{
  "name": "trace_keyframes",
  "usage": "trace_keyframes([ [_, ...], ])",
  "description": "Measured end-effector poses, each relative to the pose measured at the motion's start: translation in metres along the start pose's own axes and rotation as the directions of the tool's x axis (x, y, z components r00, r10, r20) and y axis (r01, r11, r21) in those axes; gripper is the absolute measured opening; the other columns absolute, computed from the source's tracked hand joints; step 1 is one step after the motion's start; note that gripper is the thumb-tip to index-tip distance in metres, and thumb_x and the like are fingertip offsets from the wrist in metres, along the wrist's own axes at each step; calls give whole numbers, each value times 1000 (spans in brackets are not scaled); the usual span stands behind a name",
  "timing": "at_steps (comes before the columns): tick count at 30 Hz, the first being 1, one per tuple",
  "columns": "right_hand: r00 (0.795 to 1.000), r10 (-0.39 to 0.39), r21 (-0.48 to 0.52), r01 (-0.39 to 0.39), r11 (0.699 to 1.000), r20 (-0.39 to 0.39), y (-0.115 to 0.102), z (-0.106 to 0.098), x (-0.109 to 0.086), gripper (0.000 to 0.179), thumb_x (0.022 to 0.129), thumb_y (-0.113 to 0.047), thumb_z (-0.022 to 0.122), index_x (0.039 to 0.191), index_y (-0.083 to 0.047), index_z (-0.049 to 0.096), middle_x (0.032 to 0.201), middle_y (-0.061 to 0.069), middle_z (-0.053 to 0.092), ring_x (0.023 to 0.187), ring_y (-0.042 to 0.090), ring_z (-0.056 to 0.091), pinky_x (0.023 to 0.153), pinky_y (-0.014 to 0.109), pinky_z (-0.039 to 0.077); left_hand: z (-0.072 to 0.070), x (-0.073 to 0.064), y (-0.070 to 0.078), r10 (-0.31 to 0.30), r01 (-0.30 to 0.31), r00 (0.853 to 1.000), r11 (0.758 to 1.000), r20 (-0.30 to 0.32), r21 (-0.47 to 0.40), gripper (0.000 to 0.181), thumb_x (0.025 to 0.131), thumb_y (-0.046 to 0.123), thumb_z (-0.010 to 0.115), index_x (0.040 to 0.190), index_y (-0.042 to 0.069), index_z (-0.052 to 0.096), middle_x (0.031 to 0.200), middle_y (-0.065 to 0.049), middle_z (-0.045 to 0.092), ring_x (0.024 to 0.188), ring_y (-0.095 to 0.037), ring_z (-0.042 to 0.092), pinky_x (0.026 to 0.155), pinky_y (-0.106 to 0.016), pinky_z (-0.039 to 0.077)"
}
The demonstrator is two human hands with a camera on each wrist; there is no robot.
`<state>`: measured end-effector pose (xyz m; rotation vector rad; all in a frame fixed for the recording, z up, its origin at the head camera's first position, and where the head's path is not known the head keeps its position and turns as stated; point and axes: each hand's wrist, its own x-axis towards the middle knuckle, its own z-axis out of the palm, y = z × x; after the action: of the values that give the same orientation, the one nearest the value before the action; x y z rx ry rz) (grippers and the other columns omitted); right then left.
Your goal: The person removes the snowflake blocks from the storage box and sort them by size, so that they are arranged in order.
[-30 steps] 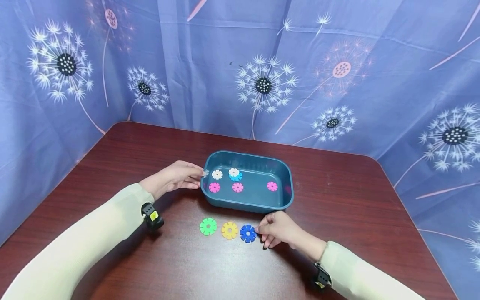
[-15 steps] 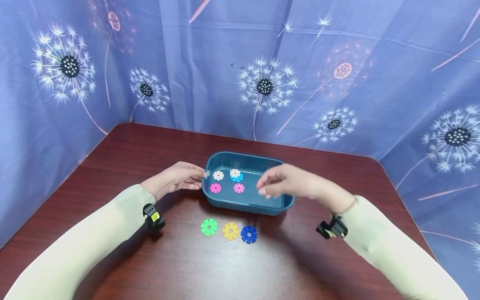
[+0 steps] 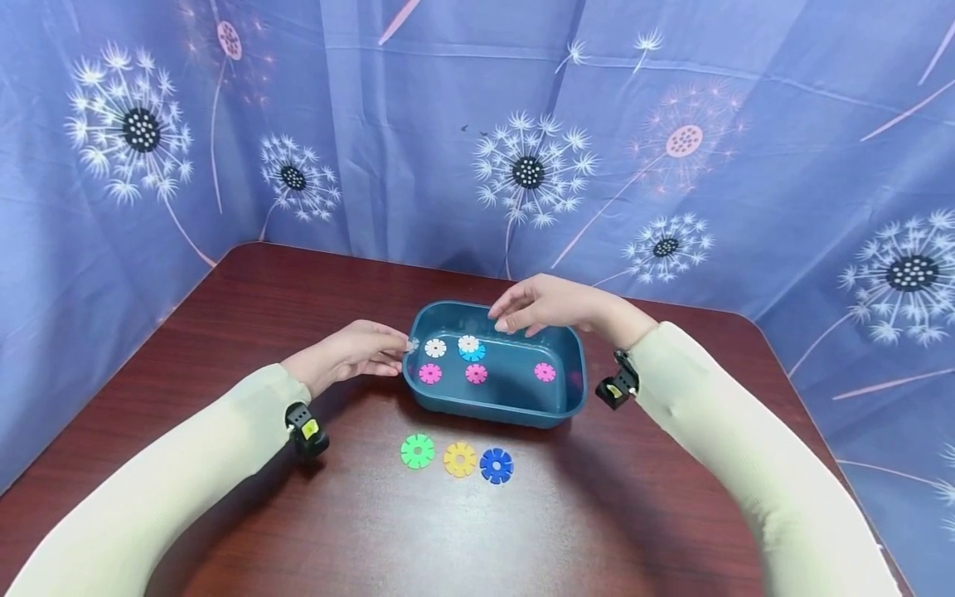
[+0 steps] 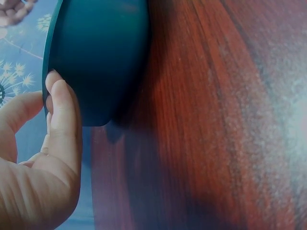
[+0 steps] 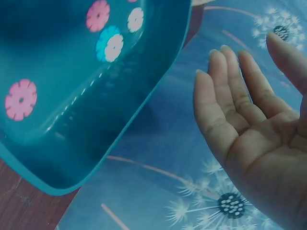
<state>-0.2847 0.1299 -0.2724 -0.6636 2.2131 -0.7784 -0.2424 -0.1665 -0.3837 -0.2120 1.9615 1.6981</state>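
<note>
My left hand (image 3: 366, 350) pinches the left rim of a teal plastic basin (image 3: 485, 404); the left wrist view shows the thumb inside the rim and fingers against the outer wall (image 4: 100, 52). Above the basin's far side is my right hand (image 3: 543, 303), its fingers loosely bent and holding nothing, as the right wrist view confirms. Inside the basin lie notched plastic discs: a white disc (image 3: 436, 348), another white disc (image 3: 467, 342) overlapping a light blue disc (image 3: 473, 354), and pink discs, among them a pink disc (image 3: 545, 372) at the right.
In front of the basin, a green disc (image 3: 417, 451), a yellow disc (image 3: 460, 458) and a dark blue disc (image 3: 496, 466) lie in a row on the brown wooden table (image 3: 358, 531). A blue curtain (image 3: 418, 166) with dandelion prints hangs behind the table.
My right hand has left the dark blue disc on the table, passed over the basin and moved up to its far side. The left hand keeps its hold on the rim.
</note>
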Motion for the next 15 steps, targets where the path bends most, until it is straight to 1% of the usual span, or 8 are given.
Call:
trace_keyframes([
  [5,994,34,-38,-30,999,101,8,-1,18,50,103,-22,61,148,-3,50,148,21,56,136,31,56,117,52,48,-1,-1,0,1,-1,1000,1000,7,-9,47,103,13,58,142,-10,49,92,-4,70,68,-6,67,67,-17,63],
  [7,991,46,-55,-40,998,126,13,2,26,53,103,-22,60,150,-2,47,148,21,56,137,32,56,118,52,47,-1,-1,0,0,0,1000,1000,8,-9,47,103,13,59,142,-10,49,91,-3,70,67,-6,67,67,-17,62],
  [10,988,66,-66,-57,996,142,19,8,36,56,103,-22,60,151,1,45,150,22,55,139,34,55,118,52,47,-1,-2,0,4,-4,1000,1000,8,-8,47,102,13,59,142,-10,49,90,-3,70,67,-6,67,67,-17,63],
  [15,983,126,-70,-117,991,134,30,18,49,57,103,-21,60,153,1,43,153,21,52,142,34,52,118,53,47,0,-2,1,11,-11,1000,1000,8,-8,46,102,12,58,141,-11,50,88,-2,69,67,-6,67,67,-16,62],
])
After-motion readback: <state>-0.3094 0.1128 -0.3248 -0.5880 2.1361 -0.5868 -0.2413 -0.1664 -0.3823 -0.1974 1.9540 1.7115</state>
